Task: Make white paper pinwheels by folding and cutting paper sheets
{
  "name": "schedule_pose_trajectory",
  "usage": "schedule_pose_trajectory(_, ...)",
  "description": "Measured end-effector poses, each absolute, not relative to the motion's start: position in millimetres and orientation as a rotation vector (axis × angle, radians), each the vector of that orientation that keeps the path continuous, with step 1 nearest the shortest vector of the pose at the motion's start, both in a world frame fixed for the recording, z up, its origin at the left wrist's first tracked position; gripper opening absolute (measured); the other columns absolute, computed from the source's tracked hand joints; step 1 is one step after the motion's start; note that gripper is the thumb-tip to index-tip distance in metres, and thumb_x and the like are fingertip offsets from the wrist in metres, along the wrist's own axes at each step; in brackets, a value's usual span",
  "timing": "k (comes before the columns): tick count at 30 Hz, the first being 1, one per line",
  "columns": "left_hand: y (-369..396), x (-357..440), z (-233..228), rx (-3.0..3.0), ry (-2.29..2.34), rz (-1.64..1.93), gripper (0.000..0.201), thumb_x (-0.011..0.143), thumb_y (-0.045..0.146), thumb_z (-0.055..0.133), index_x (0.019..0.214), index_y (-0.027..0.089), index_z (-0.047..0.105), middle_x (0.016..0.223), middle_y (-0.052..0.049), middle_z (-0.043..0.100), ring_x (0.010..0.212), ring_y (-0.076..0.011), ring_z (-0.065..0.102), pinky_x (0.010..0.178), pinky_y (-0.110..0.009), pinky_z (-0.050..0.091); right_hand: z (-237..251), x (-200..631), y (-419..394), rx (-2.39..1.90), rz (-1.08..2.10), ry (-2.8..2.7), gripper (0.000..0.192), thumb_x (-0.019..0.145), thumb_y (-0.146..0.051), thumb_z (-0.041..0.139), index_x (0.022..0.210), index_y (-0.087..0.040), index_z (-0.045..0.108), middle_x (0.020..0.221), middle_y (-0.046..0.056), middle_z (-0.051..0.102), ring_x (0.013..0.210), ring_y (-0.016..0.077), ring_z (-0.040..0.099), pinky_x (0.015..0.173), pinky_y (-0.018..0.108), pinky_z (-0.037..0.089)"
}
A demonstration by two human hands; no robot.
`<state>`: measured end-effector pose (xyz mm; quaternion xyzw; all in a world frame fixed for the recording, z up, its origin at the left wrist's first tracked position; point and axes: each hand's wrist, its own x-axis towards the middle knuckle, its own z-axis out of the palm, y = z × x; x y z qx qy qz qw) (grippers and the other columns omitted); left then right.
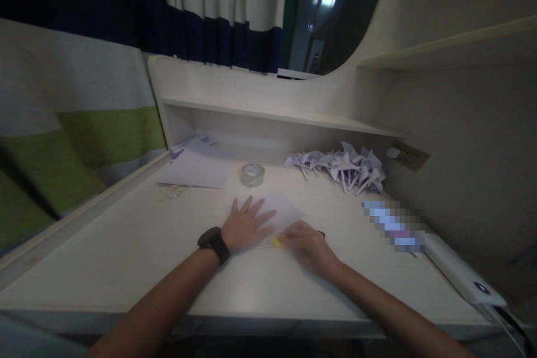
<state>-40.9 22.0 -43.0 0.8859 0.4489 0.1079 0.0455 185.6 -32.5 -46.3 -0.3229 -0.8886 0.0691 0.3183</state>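
A pale sheet of paper [282,208] lies in the middle of the white desk [126,251]. My left hand [246,226] rests flat on the paper's left part, fingers spread, with a black watch on its wrist. My right hand [308,245] presses on the paper's near right edge, fingers curled down. A small yellow thing [276,241] shows just beside its fingertips; I cannot tell whether the hand holds it.
A roll of clear tape [252,174] stands behind the paper. A stack of sheets [196,168] lies back left, several folded paper pinwheels [342,166] back right. A white power strip [461,274] runs along the right edge. A shelf [268,114] spans the back.
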Motion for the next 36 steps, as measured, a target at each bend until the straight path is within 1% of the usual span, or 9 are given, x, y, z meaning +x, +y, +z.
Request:
schedule_pose_trajectory(8,22.4,-40.9,-44.0,2.725,1.373,0.318,0.061,0.089,0.070,0.020,0.141,0.044,0.036,0.155,-0.002,0.027,0.141,-0.0410,0.018,0.105,-0.068,0.005,-44.7,170.4,-35.6,-0.829,0.149,-2.385,0.036,0.084,-0.004,0.055,0.106,-0.028,0.071,0.100,0.005,0.071,0.091,0.0198,0.061,0.083,0.035,0.049)
schedule_pose_trajectory(16,23.1,-40.7,-45.3,2.721,1.374,0.302,0.060,0.089,0.070,0.020,0.142,0.044,0.035,0.156,-0.002,0.025,0.141,-0.0413,0.016,0.105,-0.069,0.004,-45.9,165.4,-38.4,-0.789,0.146,-2.389,0.035,0.083,-0.003,0.053,0.105,-0.024,0.070,0.098,0.006,0.071,0.087,0.0201,0.059,0.080,0.035,0.048)
schedule_pose_trajectory(22,22.9,-41.5,-42.5,2.706,1.347,0.293,0.060,0.090,0.070,0.021,0.142,0.044,0.034,0.156,-0.003,0.024,0.141,-0.0415,0.015,0.104,-0.071,0.003,-48.5,160.5,-45.1,-0.793,0.191,-2.402,0.030,0.087,-0.009,0.052,0.104,-0.026,0.071,0.092,0.006,0.070,0.088,0.0199,0.058,0.080,0.034,0.049)
schedule_pose_trajectory(27,22.3,-42.3,-41.1,2.688,1.343,0.291,0.059,0.090,0.068,0.023,0.143,0.043,0.034,0.156,-0.003,0.023,0.141,-0.0409,0.014,0.105,-0.070,0.002,-44.6,158.7,-52.9,-0.707,0.307,-2.382,0.028,0.090,-0.012,0.050,0.103,-0.026,0.071,0.091,0.006,0.070,0.087,0.0198,0.058,0.078,0.034,0.049)
schedule_pose_trajectory(31,20.7,-42.3,-39.3,2.680,1.365,0.355,0.057,0.092,0.064,0.028,0.140,0.037,0.041,0.154,-0.006,0.028,0.140,-0.0410,0.020,0.105,-0.070,0.008,-34.9,166.7,-59.4,-0.655,0.344,-2.413,0.029,0.091,-0.013,0.047,0.104,-0.025,0.070,0.091,0.006,0.070,0.085,0.0192,0.059,0.079,0.035,0.048)
schedule_pose_trajectory(33,19.7,-42.5,-36.9,2.708,1.368,0.424,0.053,0.094,0.059,0.030,0.135,0.033,0.048,0.150,-0.008,0.037,0.139,-0.0382,0.025,0.107,-0.067,0.009,-32.2,174.6,-63.0,-0.665,0.339,-2.413,0.029,0.091,-0.012,0.047,0.105,-0.024,0.070,0.091,0.007,0.070,0.085,0.0193,0.059,0.078,0.034,0.048)
schedule_pose_trajectory(36,17.5,-43.7,-32.5,2.777,1.340,0.535,0.047,0.095,0.052,0.034,0.125,0.026,0.058,0.142,-0.009,0.048,0.138,-0.0322,0.029,0.112,-0.059,0.007,-31.3,190.4,-67.7,-0.732,0.331,-2.405,0.028,0.091,-0.013,0.048,0.104,-0.024,0.070,0.089,0.007,0.070,0.082,0.0191,0.059,0.075,0.034,0.048)
